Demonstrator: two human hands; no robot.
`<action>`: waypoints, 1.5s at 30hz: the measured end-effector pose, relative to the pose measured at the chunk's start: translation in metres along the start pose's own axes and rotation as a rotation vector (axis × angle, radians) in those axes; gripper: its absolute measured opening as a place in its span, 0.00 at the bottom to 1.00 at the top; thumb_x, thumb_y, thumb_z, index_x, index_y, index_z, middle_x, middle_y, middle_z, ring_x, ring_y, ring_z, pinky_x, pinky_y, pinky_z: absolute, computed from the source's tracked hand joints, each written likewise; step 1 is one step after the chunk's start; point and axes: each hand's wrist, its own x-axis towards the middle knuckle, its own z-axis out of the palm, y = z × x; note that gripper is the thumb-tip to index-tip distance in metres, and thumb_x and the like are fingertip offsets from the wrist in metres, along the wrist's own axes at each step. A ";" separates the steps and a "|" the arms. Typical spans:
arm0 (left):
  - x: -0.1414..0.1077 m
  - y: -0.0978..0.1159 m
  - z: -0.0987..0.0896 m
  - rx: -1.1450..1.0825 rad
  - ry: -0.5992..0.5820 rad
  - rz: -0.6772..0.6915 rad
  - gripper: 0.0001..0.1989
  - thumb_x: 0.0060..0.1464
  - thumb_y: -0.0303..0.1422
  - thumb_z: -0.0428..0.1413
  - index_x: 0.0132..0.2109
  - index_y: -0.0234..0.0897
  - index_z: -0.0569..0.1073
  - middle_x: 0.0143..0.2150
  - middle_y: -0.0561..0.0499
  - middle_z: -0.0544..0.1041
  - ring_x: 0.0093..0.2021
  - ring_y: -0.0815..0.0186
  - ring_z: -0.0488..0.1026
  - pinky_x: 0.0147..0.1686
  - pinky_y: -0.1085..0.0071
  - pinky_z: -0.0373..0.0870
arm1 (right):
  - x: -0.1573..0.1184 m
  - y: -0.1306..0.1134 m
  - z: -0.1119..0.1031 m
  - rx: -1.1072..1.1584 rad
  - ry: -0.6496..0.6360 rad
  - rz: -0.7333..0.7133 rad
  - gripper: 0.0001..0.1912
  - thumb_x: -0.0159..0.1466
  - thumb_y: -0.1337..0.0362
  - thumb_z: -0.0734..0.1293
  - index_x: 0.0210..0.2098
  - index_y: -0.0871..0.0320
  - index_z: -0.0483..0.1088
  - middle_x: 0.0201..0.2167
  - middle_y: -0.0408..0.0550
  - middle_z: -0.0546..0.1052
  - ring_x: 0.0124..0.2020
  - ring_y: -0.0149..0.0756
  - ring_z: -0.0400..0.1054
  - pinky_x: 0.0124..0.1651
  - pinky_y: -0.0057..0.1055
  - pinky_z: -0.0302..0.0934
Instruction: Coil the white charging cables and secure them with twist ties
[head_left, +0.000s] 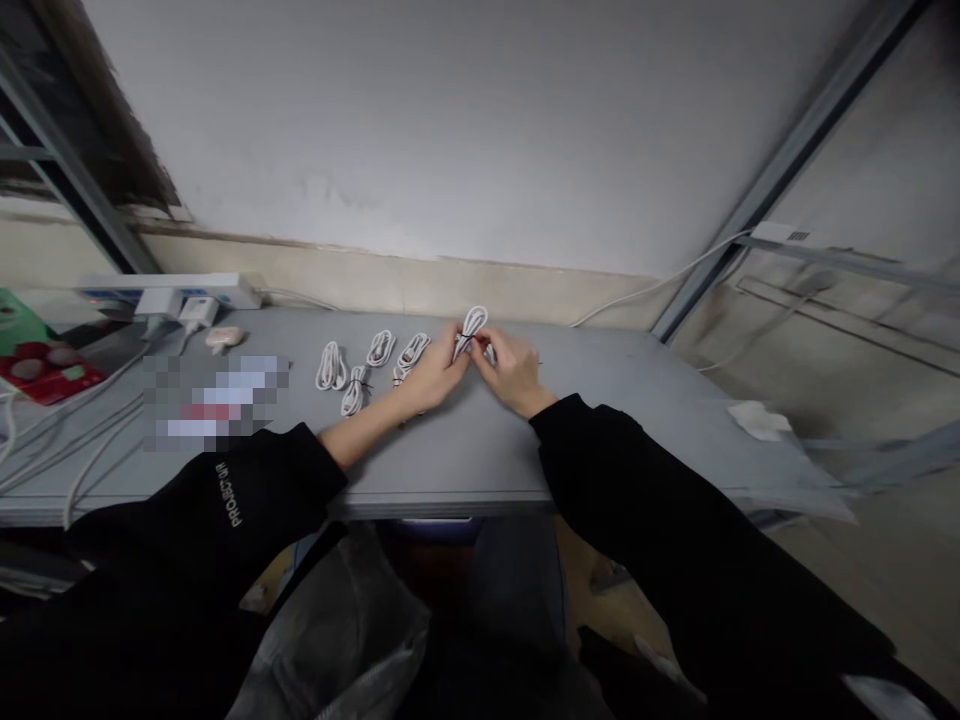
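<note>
A coiled white cable (473,322) with a dark tie round its middle is held up between my two hands above the grey table. My left hand (439,372) grips the coil from the left. The fingers of my right hand (510,368) pinch at the tie from the right side. Left of my hands lie several more coiled white cables; one coil (331,367) is farthest left, and another coil (355,391) has a dark tie with its ends sticking out. My left hand and forearm partly cover some of these coils.
A white power strip (240,290) with plugged-in chargers stands at the back left. Near it lie a small pinkish case (224,337), loose white cables and a red package (52,370). A crumpled white tissue (759,420) is at the right end. Metal posts frame the table (465,470).
</note>
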 end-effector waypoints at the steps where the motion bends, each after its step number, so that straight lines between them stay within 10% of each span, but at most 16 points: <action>1: 0.000 0.001 0.000 -0.002 -0.003 -0.001 0.08 0.59 0.29 0.46 0.46 0.36 0.62 0.37 0.49 0.74 0.39 0.65 0.71 0.44 0.67 0.65 | 0.000 0.000 0.000 -0.006 0.016 0.002 0.17 0.69 0.53 0.57 0.41 0.56 0.71 0.32 0.50 0.76 0.31 0.36 0.67 0.38 0.35 0.57; 25: 0.007 -0.006 0.001 -0.252 0.039 -0.153 0.03 0.58 0.30 0.47 0.38 0.37 0.65 0.24 0.56 0.66 0.24 0.70 0.62 0.28 0.72 0.61 | -0.002 0.000 0.000 0.158 -0.113 0.034 0.16 0.70 0.51 0.55 0.39 0.54 0.67 0.29 0.45 0.74 0.26 0.32 0.64 0.32 0.31 0.55; 45: 0.007 0.006 -0.004 -0.403 -0.105 -0.194 0.20 0.50 0.27 0.51 0.52 0.42 0.68 0.26 0.53 0.72 0.23 0.67 0.65 0.27 0.68 0.63 | 0.007 0.031 0.006 0.285 0.187 0.338 0.16 0.68 0.48 0.57 0.34 0.52 0.60 0.22 0.39 0.68 0.24 0.32 0.63 0.30 0.30 0.56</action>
